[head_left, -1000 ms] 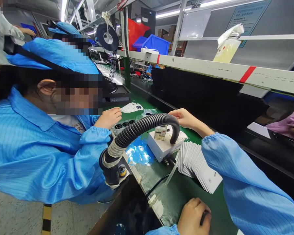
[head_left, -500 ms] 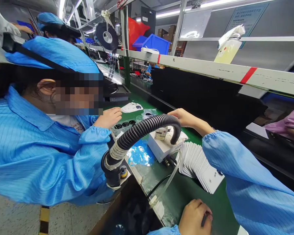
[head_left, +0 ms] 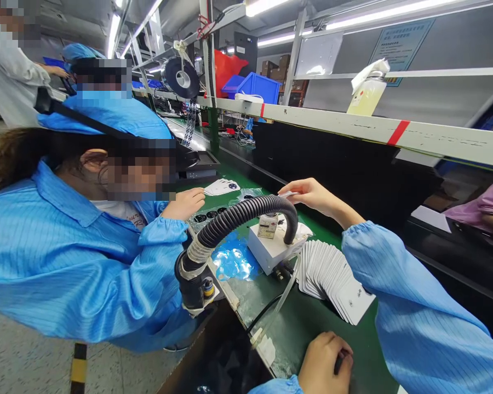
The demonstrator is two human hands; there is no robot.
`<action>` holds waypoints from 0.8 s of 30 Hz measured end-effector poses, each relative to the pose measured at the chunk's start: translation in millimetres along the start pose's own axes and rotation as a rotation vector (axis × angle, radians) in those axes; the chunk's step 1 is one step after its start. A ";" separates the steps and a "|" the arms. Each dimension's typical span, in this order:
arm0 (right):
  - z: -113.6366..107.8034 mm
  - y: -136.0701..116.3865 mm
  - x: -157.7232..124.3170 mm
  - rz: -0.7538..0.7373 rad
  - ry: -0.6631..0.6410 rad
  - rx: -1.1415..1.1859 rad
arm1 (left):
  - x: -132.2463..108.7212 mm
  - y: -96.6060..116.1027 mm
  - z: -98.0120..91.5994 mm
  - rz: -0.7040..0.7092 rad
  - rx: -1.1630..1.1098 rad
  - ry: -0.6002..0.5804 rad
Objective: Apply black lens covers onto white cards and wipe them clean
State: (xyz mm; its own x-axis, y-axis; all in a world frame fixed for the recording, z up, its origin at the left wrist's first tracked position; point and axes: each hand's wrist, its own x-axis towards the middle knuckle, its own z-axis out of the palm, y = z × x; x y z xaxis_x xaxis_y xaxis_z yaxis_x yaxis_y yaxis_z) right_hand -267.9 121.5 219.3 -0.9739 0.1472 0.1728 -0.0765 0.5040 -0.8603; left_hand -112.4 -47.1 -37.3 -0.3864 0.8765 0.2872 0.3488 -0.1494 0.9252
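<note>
One right hand (head_left: 311,193) has uncurled beside one black hose (head_left: 234,218).

arched hose (head_left: 238,221) blocks left; bench (head_left: 298,323) bare before fanned cards (head_left: 332,276)

Beyond white box (head_left: 277,255), a pale sliver (head_left: 287,193) is pinched by R hand (head_left: 312,196), mostly covered by its fingers; can't be ID'd. Nearer than box, L hand (head_left: 322,361) is cut off by btm edge; whatever's inside its curl is too dark to tell. R of box, card fan (head_left: 332,276) is partly hid by R sleeve (head_left: 419,295); prints too small to read. Atop box, bottle (head_left: 267,227) is partly covered by hose (head_left: 238,219), label unreadable.
</note>
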 end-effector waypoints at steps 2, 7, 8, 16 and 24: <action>-1.2 -3.1 -20.7 0.025 0.085 0.126 | 0.3 4.6 -2.9 0.014 -0.032 0.036; 9.5 -14.2 -104.3 0.123 0.274 0.365 | 0.4 29.2 -19.9 0.079 -0.105 0.153; 14.1 -16.8 -123.4 0.149 0.303 0.395 | 0.4 37.5 -25.7 0.097 -0.119 0.180; 52.1 -37.1 -241.3 0.356 0.372 0.715 | 19.6 116.5 -73.9 0.322 -0.208 0.485; 46.5 -40.8 -293.9 0.356 0.394 0.817 | 33.0 139.0 -53.2 0.553 -0.068 0.264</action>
State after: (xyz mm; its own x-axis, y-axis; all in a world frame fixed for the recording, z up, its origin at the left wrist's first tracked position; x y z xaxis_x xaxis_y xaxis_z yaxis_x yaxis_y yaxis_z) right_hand 11.5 18.1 181.3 -0.8387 0.5257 -0.1419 -0.0606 -0.3491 -0.9351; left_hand -122.1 -63.3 114.0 -0.3655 0.5187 0.7729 0.5059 -0.5863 0.6327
